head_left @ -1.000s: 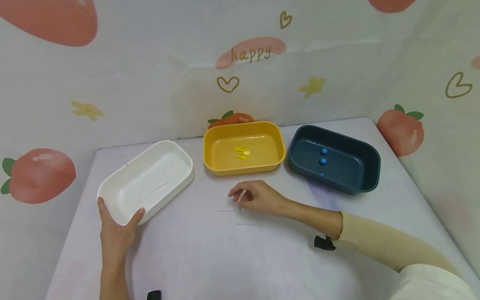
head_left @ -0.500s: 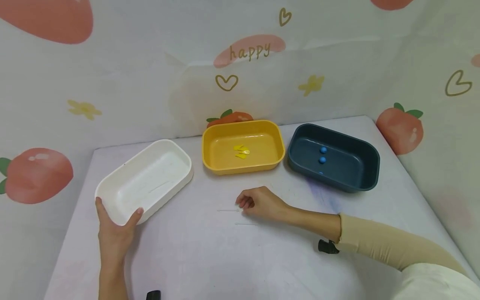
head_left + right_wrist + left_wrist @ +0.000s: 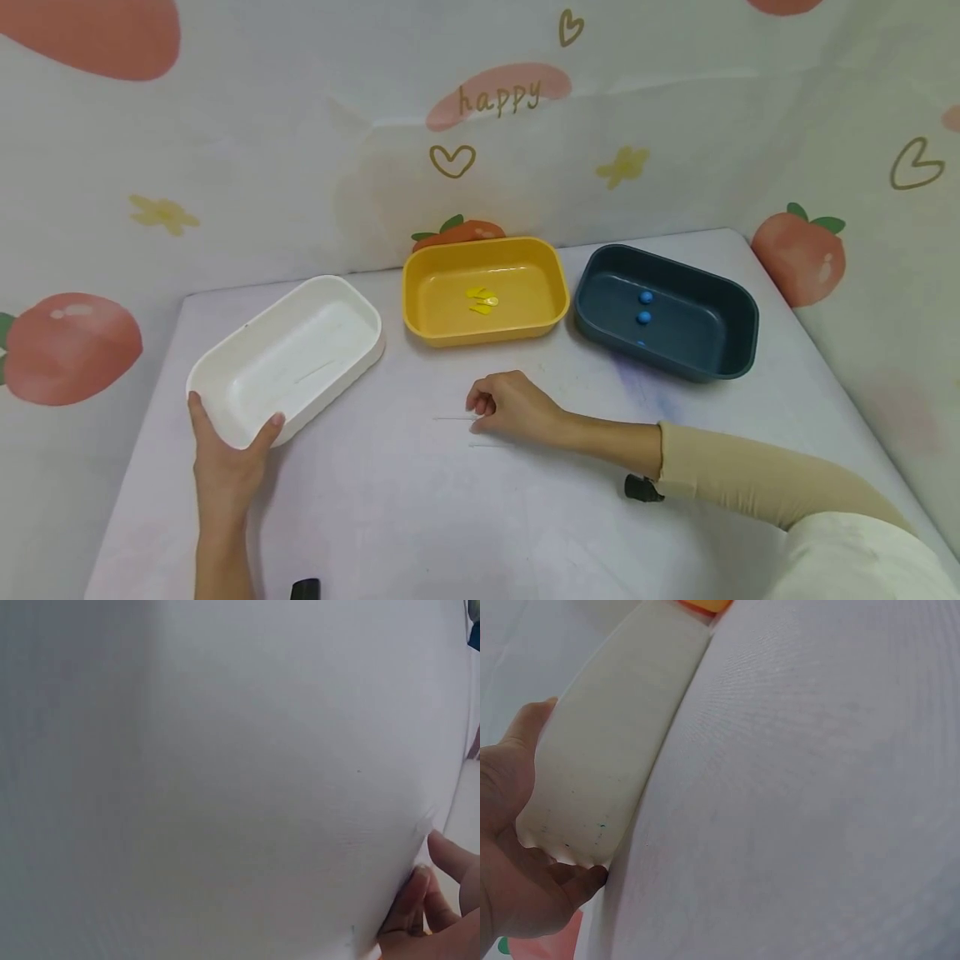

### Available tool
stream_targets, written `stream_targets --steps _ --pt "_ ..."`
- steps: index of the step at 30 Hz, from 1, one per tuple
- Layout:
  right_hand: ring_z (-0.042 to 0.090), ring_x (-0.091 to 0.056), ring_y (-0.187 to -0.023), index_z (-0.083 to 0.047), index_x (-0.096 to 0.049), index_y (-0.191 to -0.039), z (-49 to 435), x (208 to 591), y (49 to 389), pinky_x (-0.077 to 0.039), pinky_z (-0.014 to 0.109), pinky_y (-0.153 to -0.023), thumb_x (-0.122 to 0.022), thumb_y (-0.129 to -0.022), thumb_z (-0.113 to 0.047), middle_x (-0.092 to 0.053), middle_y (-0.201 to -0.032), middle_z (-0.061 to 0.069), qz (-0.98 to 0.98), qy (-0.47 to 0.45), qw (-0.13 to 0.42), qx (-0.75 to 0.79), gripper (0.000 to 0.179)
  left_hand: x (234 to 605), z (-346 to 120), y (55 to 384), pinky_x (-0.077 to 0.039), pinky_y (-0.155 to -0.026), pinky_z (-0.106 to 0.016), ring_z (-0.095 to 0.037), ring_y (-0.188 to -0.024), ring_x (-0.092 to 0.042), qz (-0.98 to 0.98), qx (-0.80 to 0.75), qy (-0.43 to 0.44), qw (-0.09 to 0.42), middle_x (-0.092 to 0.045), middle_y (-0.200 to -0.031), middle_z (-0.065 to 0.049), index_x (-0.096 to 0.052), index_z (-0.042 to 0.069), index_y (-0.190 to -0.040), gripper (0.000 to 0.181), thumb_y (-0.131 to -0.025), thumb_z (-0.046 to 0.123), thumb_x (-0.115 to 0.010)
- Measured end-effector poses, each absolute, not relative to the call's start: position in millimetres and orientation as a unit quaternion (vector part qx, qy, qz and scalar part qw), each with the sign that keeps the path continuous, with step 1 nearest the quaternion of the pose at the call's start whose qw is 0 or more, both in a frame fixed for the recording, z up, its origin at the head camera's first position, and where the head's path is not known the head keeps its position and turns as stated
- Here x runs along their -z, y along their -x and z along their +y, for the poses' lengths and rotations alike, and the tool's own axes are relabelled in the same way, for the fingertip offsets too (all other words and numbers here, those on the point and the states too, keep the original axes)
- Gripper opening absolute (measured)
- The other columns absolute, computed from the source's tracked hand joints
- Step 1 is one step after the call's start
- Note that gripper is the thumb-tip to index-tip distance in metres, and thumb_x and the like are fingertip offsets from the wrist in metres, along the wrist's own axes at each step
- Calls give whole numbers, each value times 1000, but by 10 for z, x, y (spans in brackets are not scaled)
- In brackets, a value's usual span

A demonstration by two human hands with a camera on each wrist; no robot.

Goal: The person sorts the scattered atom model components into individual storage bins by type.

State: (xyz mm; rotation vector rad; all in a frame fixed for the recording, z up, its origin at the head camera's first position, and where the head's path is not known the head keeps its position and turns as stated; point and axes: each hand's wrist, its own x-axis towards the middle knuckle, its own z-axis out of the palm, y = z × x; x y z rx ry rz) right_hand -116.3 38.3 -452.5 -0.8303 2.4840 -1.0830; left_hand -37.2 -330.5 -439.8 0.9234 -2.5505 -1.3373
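Note:
My left hand (image 3: 228, 475) grips the near corner of a white tray (image 3: 281, 367), thumb on one side and fingers on the other. In the left wrist view the tray's outer wall (image 3: 607, 735) stands beside the table surface. My right hand (image 3: 517, 408) is low over the middle of the table, thumb and index fingertips a little apart at the right end of a thin, pale, needle-like piece (image 3: 450, 418). A second thin piece (image 3: 487, 445) lies just nearer. In the right wrist view, a small clear sliver (image 3: 426, 820) shows by the thumb tip.
A yellow tray (image 3: 487, 337) at the back holds several small yellow pieces (image 3: 483, 298). A dark blue tray (image 3: 697, 333) at the right holds blue beads (image 3: 644, 317). Another thin line shows inside the white tray. A printed cloth backdrop (image 3: 300, 125) stands behind the table.
My right hand has come down from slightly higher to the thin piece, its thumb now stretched forward. My left hand keeps its grip on the white tray. The whole view has shifted slightly.

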Motion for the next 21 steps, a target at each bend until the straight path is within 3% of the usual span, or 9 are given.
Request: stream_targets --steps 10,21 --pt "5 -54 -68 -13 -72 -82 342 4519 1161 -48 22 -69 -79 -83 -9 -59 -70 -11 876 285 144 362 8 4387 -3301 360 -10 -119 -56 -40 -150 -7 -836 447 -314 51 -3 -165 -15 17 32 -157 114 -89 35 -74" --pt "10 -51 -76 -7 -68 -90 339 4485 1128 -47 22 -72 -69 -91 -9 -54 -81 -5 889 321 146 291 4 4379 -3278 377 -12 -118 -57 -42 -149 -10 -840 442 -311 53 -3 -165 -16 17 30 -157 113 -89 34 -73"
